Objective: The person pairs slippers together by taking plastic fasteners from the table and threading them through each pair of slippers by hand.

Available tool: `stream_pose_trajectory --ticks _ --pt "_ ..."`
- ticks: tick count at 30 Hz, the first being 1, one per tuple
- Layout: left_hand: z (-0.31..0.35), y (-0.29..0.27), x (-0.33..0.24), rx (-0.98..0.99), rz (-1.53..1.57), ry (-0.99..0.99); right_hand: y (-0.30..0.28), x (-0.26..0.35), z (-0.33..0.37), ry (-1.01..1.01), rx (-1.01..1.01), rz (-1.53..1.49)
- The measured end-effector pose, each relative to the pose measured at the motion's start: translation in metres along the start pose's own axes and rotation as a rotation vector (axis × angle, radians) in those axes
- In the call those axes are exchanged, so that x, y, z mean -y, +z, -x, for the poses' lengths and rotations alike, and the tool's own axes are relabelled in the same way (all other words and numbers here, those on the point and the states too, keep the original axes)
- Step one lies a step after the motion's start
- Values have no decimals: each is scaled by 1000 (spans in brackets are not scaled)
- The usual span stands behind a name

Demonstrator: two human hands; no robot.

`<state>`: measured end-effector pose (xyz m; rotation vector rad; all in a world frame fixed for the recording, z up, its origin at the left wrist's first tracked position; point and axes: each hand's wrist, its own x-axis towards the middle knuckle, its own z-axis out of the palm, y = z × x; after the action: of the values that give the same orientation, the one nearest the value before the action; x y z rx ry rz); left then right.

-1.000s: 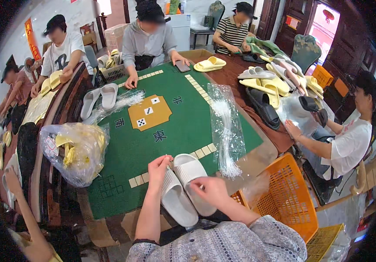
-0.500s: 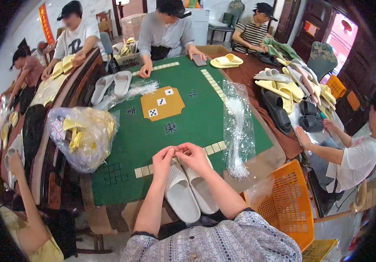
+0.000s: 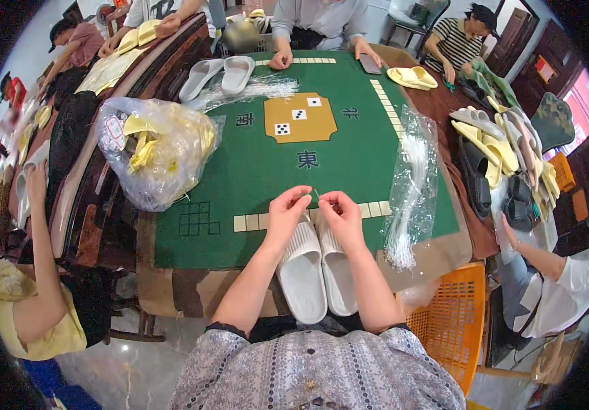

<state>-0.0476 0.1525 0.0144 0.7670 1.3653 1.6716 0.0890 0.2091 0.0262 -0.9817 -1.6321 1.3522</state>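
Pair of white ribbed slippers (image 3: 318, 270), side by side, soles up, at table (image 3: 239, 178) edge, six o'clock. Left hand (image 3: 287, 213) and right hand (image 3: 339, 212) fingers pinching thin clear tie (image 3: 315, 194) above them. Hands lifted, closer together than before.

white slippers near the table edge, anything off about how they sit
The pair of white slippers lies side by side, heels hanging past the table edge toward the person's lap. Both hands, left hand and right hand, pinch something thin above the toes.

two white slippers (image 3: 318, 270), two hands (image 3: 287, 213), two plastic bags (image 3: 154, 154), one orange basket (image 3: 448, 321)
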Motion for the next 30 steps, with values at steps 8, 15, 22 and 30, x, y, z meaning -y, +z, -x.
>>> stream_pose_trajectory --ticks 8,15,22,30 --pt "-3 -2 10 -11 17 51 -2 6 4 -23 40 -6" --pt "-4 -6 10 -2 10 34 0 5 3 -33 48 5" --pt "-5 -3 12 32 -19 112 0 4 3 -31 40 -48" --pt "-4 -4 12 47 -177 236 -2 -2 2 -68 32 -2"
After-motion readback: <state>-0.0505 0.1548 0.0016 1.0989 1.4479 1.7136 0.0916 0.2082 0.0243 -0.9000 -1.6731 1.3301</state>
